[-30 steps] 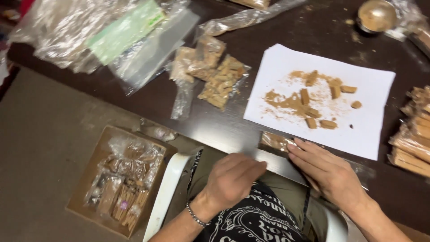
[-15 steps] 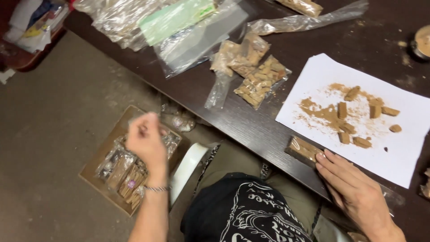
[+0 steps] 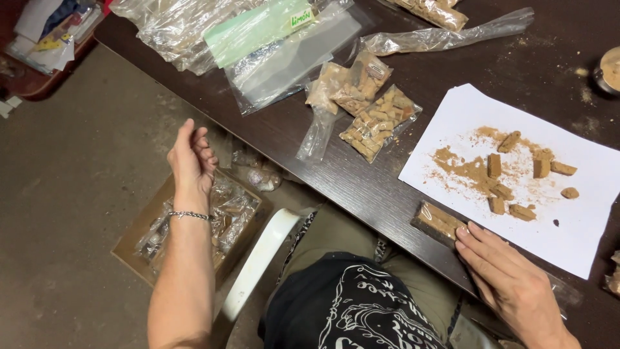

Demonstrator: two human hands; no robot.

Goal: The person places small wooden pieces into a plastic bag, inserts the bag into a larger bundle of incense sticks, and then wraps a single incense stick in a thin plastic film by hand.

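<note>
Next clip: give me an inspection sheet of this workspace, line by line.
Surface: dark wooden table, brown crumbs scattered on it.
Job's things: small wrapped packet at the table edge; white paper sheet with brown pieces and powder.
Clutter: filled clear bags; pile of empty plastic bags.
Grippers: right hand flat, fingertips on the packet; left hand raised above the cardboard box, loosely curled, nothing visible in it.
Cables: nothing seen.
Surroundings: cardboard box of wrapped packets on the floor; white chair edge.
</note>
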